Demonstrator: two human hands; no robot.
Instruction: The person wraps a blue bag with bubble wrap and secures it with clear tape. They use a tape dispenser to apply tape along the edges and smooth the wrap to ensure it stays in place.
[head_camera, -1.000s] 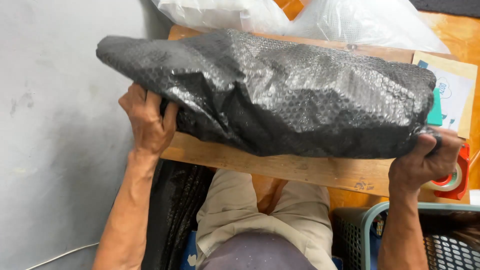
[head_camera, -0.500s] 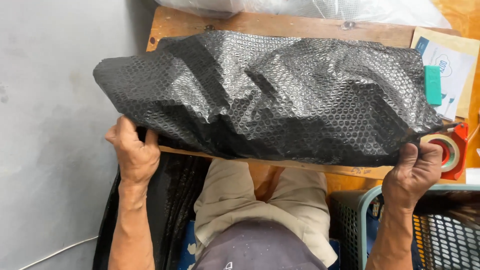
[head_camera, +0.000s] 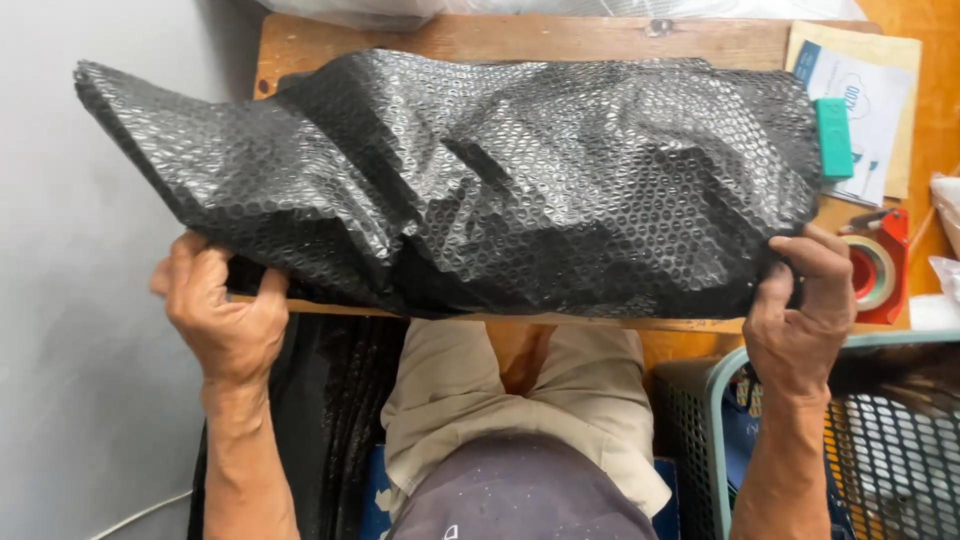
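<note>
Glossy black dimpled bubble wrap (head_camera: 480, 180), teal block (head_camera: 832, 138), red tape dispenser (head_camera: 880, 270).

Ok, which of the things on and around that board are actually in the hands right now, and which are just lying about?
In hand:
black bubble wrap, gripped at its near edge by the left hand and right hand
wooden board, under the wrap

Lying about:
tape dispenser, right of the wrap
green block on printed paper
mesh basket, lower right
clear plastic, far edge
</note>
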